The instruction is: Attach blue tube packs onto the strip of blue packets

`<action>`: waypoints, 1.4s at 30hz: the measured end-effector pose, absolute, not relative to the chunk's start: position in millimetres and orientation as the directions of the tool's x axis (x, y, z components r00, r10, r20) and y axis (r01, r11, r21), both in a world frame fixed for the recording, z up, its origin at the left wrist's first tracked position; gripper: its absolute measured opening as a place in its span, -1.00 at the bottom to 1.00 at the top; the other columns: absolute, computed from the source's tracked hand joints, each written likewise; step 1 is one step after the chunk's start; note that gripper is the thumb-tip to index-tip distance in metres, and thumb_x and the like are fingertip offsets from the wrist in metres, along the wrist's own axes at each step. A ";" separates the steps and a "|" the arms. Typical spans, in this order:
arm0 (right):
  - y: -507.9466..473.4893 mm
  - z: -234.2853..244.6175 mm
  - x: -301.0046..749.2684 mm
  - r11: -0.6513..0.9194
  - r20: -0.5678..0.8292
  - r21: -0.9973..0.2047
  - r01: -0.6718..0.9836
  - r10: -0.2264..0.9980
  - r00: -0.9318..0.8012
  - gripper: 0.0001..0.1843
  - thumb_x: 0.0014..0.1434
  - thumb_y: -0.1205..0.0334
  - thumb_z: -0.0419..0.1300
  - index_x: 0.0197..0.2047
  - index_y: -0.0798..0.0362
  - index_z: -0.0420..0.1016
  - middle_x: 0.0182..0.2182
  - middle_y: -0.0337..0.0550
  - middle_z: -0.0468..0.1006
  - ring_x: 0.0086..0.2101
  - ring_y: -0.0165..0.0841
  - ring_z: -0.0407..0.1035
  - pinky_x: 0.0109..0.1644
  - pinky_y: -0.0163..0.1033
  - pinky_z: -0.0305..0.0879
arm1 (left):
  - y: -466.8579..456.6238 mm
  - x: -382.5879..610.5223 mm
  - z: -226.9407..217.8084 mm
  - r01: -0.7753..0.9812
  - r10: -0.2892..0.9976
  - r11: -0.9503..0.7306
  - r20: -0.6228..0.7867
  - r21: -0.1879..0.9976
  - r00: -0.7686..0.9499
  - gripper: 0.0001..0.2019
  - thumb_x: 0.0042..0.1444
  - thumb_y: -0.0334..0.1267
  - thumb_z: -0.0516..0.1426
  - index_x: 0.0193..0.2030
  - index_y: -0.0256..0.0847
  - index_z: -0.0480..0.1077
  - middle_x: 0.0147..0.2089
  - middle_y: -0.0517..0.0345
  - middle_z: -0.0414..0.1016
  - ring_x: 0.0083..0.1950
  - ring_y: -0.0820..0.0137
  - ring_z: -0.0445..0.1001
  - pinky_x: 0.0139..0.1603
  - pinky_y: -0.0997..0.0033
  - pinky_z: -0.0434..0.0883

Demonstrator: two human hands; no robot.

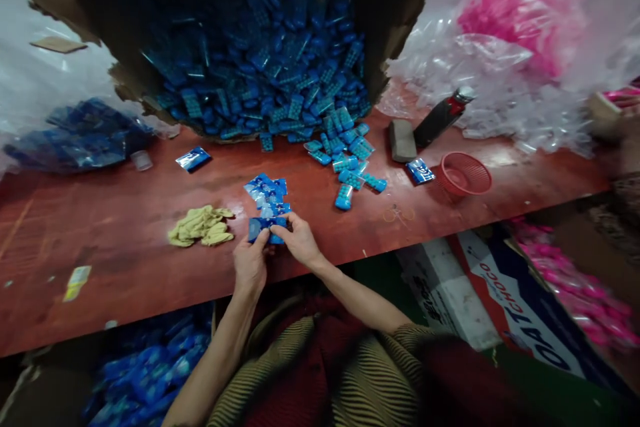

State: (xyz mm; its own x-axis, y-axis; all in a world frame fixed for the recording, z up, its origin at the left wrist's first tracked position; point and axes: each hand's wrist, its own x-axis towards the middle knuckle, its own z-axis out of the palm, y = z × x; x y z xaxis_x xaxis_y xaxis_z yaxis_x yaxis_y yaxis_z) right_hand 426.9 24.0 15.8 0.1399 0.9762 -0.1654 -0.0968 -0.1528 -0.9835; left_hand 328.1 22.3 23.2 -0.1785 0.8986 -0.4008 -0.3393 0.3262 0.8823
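Near the front edge of the red tabletop, my left hand [250,263] and my right hand [300,239] hold a blue printed packet [259,227] between them. Both thumbs press on its face, and the fingers behind it are mostly hidden. Just beyond lies a small pile of similar blue packets [267,189]. A crumpled pair of yellow-green gloves [201,225] rests to the left of my hands. Farther off to the right, small blue-capped clear packs [350,172] with turquoise pieces inside spill over the table.
A torn cardboard box [400,27] full of blue packs stands at the back. Rightward are a grey block [402,140], a dark bottle [443,119], a red basket [466,175] and clear bags [500,93]. Below the table edge, blue items [150,367] fill a container at left.
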 end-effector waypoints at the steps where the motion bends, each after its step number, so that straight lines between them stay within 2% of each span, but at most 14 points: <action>1: 24.7 16.1 430.0 -0.109 -0.117 -0.992 -0.058 0.982 0.152 -0.82 -0.01 0.11 0.18 -0.42 0.05 0.38 -0.52 -0.35 0.41 -0.48 -0.47 0.29 -0.36 -0.37 0.27 | 23.6 328.1 23.7 -0.320 0.896 0.334 -0.405 0.886 -0.185 -0.70 -0.35 -0.19 0.33 -0.47 -0.30 0.41 -0.61 0.28 0.40 -0.65 0.56 0.28 -0.65 0.56 0.23; 5: 30.7 14.2 438.7 -0.057 -0.051 -0.998 0.034 0.989 0.135 -0.77 0.05 0.09 0.15 -0.51 0.06 0.37 -0.57 -0.34 0.37 -0.50 -0.46 0.25 -0.35 -0.37 0.22 | 27.8 326.6 24.4 -0.285 0.873 0.365 -0.432 0.886 -0.227 -0.66 -0.37 -0.16 0.33 -0.46 -0.33 0.42 -0.60 0.26 0.40 -0.63 0.53 0.31 -0.66 0.54 0.29; 10: 50.4 9.7 437.5 -0.121 -0.081 -0.955 0.272 0.985 0.154 -0.75 0.13 0.10 0.07 -0.45 0.07 0.41 -0.60 -0.32 0.38 -0.52 -0.44 0.26 -0.41 -0.36 0.16 | 28.8 311.1 18.2 -0.350 0.852 0.462 -0.518 0.815 -0.079 -0.60 -0.46 -0.15 0.37 -0.47 -0.34 0.40 -0.58 0.20 0.42 -0.61 0.49 0.34 -0.66 0.49 0.33; 12: 57.4 12.6 437.1 -0.145 -0.098 -0.862 0.486 0.988 0.121 -0.76 0.17 0.13 0.04 -0.38 0.06 0.45 -0.53 -0.25 0.47 -0.45 -0.38 0.34 -0.36 -0.34 0.18 | 27.0 303.3 18.2 -0.370 0.837 0.473 -0.539 0.800 -0.095 -0.60 -0.46 -0.18 0.38 -0.48 -0.34 0.37 -0.59 0.21 0.41 -0.62 0.49 0.34 -0.67 0.50 0.33; 15: 61.5 21.8 436.8 -0.122 -0.170 -0.616 0.778 0.985 0.020 -0.75 0.20 0.21 -0.02 -0.21 0.02 0.47 -0.33 -0.11 0.57 -0.28 -0.25 0.44 -0.26 -0.26 0.23 | 25.7 298.2 23.4 -0.410 0.836 0.458 -0.538 0.789 -0.102 -0.63 -0.41 -0.21 0.37 -0.47 -0.32 0.35 -0.60 0.21 0.40 -0.62 0.49 0.34 -0.68 0.53 0.30; 17: 59.8 28.5 436.8 -0.082 -0.219 -0.487 0.869 0.975 -0.030 -0.68 0.21 0.26 -0.06 -0.04 0.02 0.41 -0.26 -0.02 0.57 -0.24 -0.17 0.46 -0.23 -0.20 0.26 | 27.0 300.1 27.5 -0.426 0.842 0.455 -0.534 0.782 -0.081 -0.66 -0.35 -0.24 0.36 -0.46 -0.32 0.35 -0.61 0.20 0.41 -0.62 0.49 0.34 -0.66 0.53 0.29; 19: 55.6 33.6 437.9 -0.073 -0.244 -0.428 0.901 0.969 -0.038 -0.58 0.21 0.29 -0.07 0.13 0.04 0.26 -0.24 0.03 0.57 -0.24 -0.13 0.47 -0.22 -0.16 0.27 | 29.2 304.0 29.2 -0.428 0.838 0.465 -0.541 0.775 -0.069 -0.69 -0.31 -0.25 0.35 -0.45 -0.32 0.35 -0.63 0.20 0.41 -0.64 0.49 0.33 -0.65 0.52 0.30; 22: 47.0 36.6 443.3 -0.106 -0.181 -0.440 0.892 0.983 0.028 -0.51 0.24 0.27 -0.10 0.24 0.06 0.12 -0.18 0.05 0.54 -0.21 -0.13 0.47 -0.20 -0.15 0.29 | 31.6 309.3 26.4 -0.434 0.831 0.466 -0.550 0.771 -0.085 -0.69 -0.32 -0.24 0.34 -0.46 -0.33 0.36 -0.64 0.20 0.40 -0.66 0.50 0.32 -0.65 0.52 0.29; 26: 37.8 32.5 452.0 -0.141 0.030 -0.633 0.761 0.978 0.206 -0.58 0.28 0.15 -0.11 0.13 0.05 0.31 -0.09 0.02 0.47 -0.17 -0.23 0.42 -0.14 -0.19 0.29 | 31.3 313.2 18.8 -0.443 0.845 0.429 -0.523 0.788 -0.113 -0.62 -0.42 -0.19 0.37 -0.47 -0.33 0.37 -0.64 0.21 0.42 -0.66 0.51 0.32 -0.65 0.52 0.28; 28: 36.4 28.6 452.7 -0.087 0.032 -0.798 0.596 0.982 0.186 -0.62 0.23 0.09 -0.02 0.00 0.06 0.43 -0.18 -0.06 0.50 -0.23 -0.31 0.41 -0.15 -0.25 0.29 | 30.8 315.3 16.7 -0.436 0.854 0.410 -0.505 0.801 -0.124 -0.60 -0.45 -0.17 0.37 -0.46 -0.33 0.38 -0.62 0.22 0.43 -0.66 0.52 0.32 -0.65 0.54 0.27; 31: 37.3 22.2 447.5 -0.096 -0.100 -0.957 0.272 0.995 0.000 -0.71 0.11 0.06 0.08 -0.30 0.09 0.50 -0.49 -0.24 0.44 -0.46 -0.42 0.32 -0.33 -0.33 0.25 | 30.3 319.5 16.5 -0.411 0.868 0.398 -0.482 0.820 -0.122 -0.62 -0.44 -0.17 0.37 -0.47 -0.34 0.40 -0.62 0.21 0.43 -0.66 0.54 0.31 -0.65 0.56 0.25; 33: 38.0 18.1 442.1 -0.179 -0.185 -0.977 0.112 0.982 -0.042 -0.74 0.05 0.07 0.10 -0.47 0.08 0.43 -0.63 -0.34 0.32 -0.58 -0.48 0.19 -0.46 -0.36 0.16 | 30.0 322.2 17.8 -0.408 0.877 0.379 -0.463 0.830 -0.127 -0.64 -0.43 -0.18 0.36 -0.49 -0.34 0.40 -0.62 0.21 0.43 -0.65 0.54 0.31 -0.64 0.56 0.25; 35: 37.8 13.8 437.2 -0.222 -0.222 -0.975 0.020 0.975 -0.009 -0.75 0.02 0.07 0.11 -0.53 0.07 0.36 -0.68 -0.38 0.25 -0.62 -0.51 0.11 -0.51 -0.38 0.09 | 29.6 324.4 19.6 -0.423 0.884 0.365 -0.451 0.830 -0.122 -0.65 -0.42 -0.19 0.36 -0.49 -0.34 0.41 -0.60 0.19 0.45 -0.63 0.54 0.33 -0.64 0.56 0.26; 42: 33.2 3.8 429.4 -0.175 -0.170 -0.982 0.068 0.982 0.079 -0.72 0.07 0.04 0.05 -0.53 0.04 0.28 -0.66 -0.38 0.25 -0.59 -0.49 0.12 -0.51 -0.39 0.06 | 29.6 328.1 25.6 -0.474 0.875 0.368 -0.471 0.800 -0.115 -0.66 -0.44 -0.22 0.36 -0.48 -0.34 0.43 -0.55 0.19 0.48 -0.60 0.53 0.36 -0.64 0.56 0.30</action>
State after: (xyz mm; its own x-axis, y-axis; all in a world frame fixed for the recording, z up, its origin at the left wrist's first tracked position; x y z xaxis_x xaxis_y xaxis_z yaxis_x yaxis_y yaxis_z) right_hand 429.4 33.2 3.8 0.0787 0.9823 -0.1699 0.0681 -0.1753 -0.9822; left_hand 328.1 29.6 25.6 -0.1148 0.8748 -0.4707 -0.4742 0.3681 0.7998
